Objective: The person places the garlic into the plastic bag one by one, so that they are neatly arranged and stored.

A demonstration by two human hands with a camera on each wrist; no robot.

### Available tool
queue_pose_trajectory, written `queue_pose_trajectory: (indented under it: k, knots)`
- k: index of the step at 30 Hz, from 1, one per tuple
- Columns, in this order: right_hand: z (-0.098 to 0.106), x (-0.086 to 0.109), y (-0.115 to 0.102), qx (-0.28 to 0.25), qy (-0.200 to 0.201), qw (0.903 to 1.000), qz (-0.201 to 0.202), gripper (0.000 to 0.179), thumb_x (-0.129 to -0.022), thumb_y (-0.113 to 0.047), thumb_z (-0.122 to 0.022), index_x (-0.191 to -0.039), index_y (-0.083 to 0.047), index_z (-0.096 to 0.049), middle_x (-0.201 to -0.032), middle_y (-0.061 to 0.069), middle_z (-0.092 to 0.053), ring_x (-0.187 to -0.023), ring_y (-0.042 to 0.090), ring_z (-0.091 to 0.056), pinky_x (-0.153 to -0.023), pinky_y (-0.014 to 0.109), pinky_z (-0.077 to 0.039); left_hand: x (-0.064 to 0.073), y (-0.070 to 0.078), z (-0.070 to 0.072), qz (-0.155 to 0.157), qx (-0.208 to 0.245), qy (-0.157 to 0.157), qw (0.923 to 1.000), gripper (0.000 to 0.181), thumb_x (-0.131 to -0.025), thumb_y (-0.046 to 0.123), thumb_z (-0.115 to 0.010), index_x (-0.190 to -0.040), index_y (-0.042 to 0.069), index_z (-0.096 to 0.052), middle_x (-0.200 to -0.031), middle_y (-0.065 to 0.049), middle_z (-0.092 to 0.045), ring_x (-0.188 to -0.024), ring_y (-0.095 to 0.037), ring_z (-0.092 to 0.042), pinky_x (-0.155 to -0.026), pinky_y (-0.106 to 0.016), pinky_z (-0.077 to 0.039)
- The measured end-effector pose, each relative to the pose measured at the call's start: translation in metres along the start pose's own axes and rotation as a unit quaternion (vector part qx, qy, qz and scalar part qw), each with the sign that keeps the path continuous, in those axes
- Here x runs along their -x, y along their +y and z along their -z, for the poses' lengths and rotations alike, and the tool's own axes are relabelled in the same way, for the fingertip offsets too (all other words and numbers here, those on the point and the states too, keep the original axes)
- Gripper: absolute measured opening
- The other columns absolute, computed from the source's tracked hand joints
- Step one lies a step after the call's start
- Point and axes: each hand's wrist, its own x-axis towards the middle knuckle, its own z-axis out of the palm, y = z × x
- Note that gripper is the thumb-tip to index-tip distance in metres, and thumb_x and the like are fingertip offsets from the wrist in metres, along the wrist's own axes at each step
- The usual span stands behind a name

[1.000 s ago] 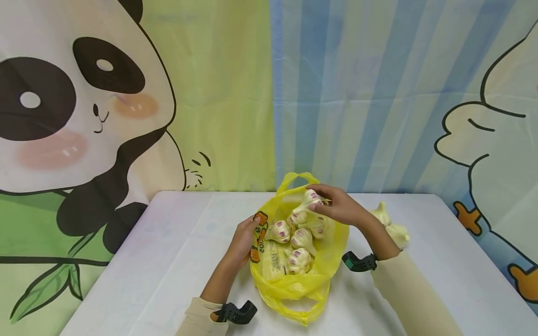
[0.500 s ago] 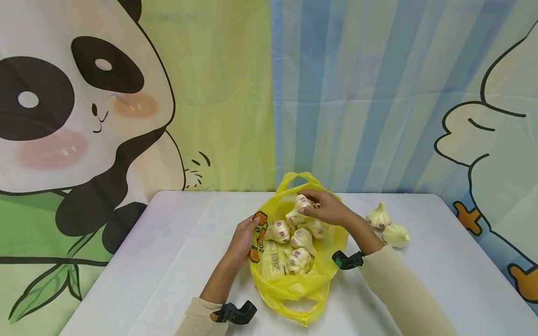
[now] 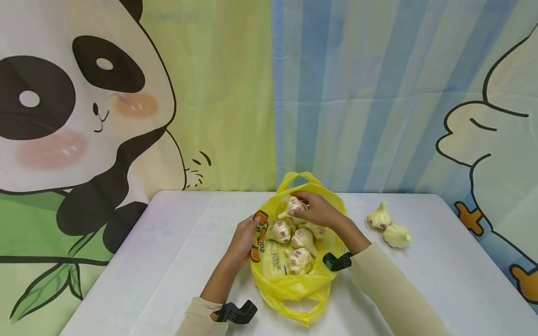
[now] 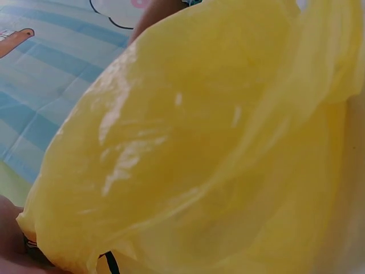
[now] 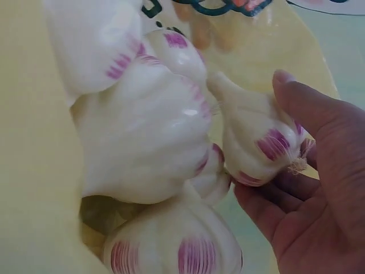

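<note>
A yellow plastic bag [image 3: 332, 270] lies with its mouth toward me, several white garlic bulbs with purple marks inside it. My left hand [image 3: 241, 240] grips the bag's left edge by the orange print; in the left wrist view the bag's yellow film [image 4: 171, 148] hides most of that hand. Over the far part of the opening, my right hand [image 3: 317, 210] holds one garlic bulb [image 5: 256, 137] between thumb and fingers, its stem pointing at the other bulbs. Below it in the bag sit a bulb [image 3: 279, 231] on the left and another [image 3: 300, 260] nearer me.
Two more garlic bulbs, one upright [image 3: 379, 216] and one tipped over [image 3: 397, 236], lie on the white table [image 3: 180, 242] right of the bag. A printed pale packet or label [image 3: 272, 261] shows inside the bag. A cartoon curtain [image 3: 357, 93] hangs behind the table.
My right hand has moved left and slightly down with its garlic bulb, further over the bag's opening. The two bulbs on the table are now fully uncovered. The left hand has stayed put.
</note>
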Motion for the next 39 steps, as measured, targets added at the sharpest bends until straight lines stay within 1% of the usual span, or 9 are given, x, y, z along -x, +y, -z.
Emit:
queue_pose_trajectory:
  k: [6,10,18,25,33,39]
  knots:
    - [-0.001,-0.002,-0.003,-0.009,0.009,0.9999,-0.004,0.059,-0.094,-0.027,-0.067,-0.142,0.000,-0.045,-0.141,0.018,-0.046,-0.124,0.038,-0.049,-0.101,0.049,-0.042,-0.001,0.000,0.000,0.002,0.003,-0.001,1.0000,0.047,-0.106,0.034,-0.036,-0.137,0.001,-0.051,-0.119,-0.028,-0.053,-0.106,-0.042,-0.057,-0.093,-0.056,-0.045]
    - [-0.001,-0.001,-0.002,-0.020,0.010,0.9997,-0.004,0.057,-0.095,-0.026,-0.066,-0.141,0.000,-0.046,-0.141,0.018,-0.046,-0.124,0.039,-0.049,-0.103,0.048,-0.040,0.000,0.000,0.001,0.004,0.002,0.003,1.0000,0.047,-0.106,0.034,-0.037,-0.139,0.002,-0.049,-0.120,-0.028,-0.053,-0.107,-0.040,-0.056,-0.093,-0.056,-0.045]
    - [-0.001,0.002,0.000,-0.009,0.019,0.9997,0.010,0.058,-0.095,-0.030,-0.066,-0.140,0.001,-0.047,-0.141,0.018,-0.048,-0.124,0.038,-0.050,-0.101,0.046,-0.042,0.000,0.000,0.000,0.010,0.007,0.008,0.9999,0.045,-0.106,0.032,-0.038,-0.139,0.004,-0.050,-0.122,-0.029,-0.052,-0.109,-0.044,-0.054,-0.094,-0.058,-0.043]
    - [0.000,0.006,0.003,-0.014,0.020,0.9996,0.017,0.054,-0.095,-0.027,-0.066,-0.138,0.001,-0.050,-0.138,0.017,-0.051,-0.122,0.037,-0.052,-0.101,0.047,-0.042,0.000,0.000,0.000,0.006,0.004,0.005,1.0000,0.047,-0.106,0.033,-0.037,-0.140,0.003,-0.048,-0.121,-0.029,-0.052,-0.108,-0.044,-0.055,-0.094,-0.058,-0.044]
    - [-0.002,0.010,0.005,-0.041,0.013,0.9989,0.017,0.044,-0.099,-0.022,-0.059,-0.136,0.000,-0.052,-0.134,0.018,-0.053,-0.121,0.037,-0.052,-0.099,0.046,-0.044,-0.001,0.000,0.000,0.005,0.005,0.003,1.0000,0.047,-0.106,0.034,-0.037,-0.140,0.003,-0.048,-0.120,-0.029,-0.053,-0.107,-0.043,-0.056,-0.093,-0.057,-0.044]
    - [0.001,0.014,0.005,-0.054,0.027,0.9980,0.020,0.043,-0.100,-0.022,-0.058,-0.136,0.000,-0.052,-0.134,0.019,-0.054,-0.123,0.036,-0.050,-0.100,0.045,-0.044,-0.001,-0.001,0.000,0.001,0.003,0.003,1.0000,0.049,-0.106,0.034,-0.038,-0.140,0.001,-0.047,-0.119,-0.029,-0.053,-0.105,-0.041,-0.057,-0.092,-0.056,-0.045]
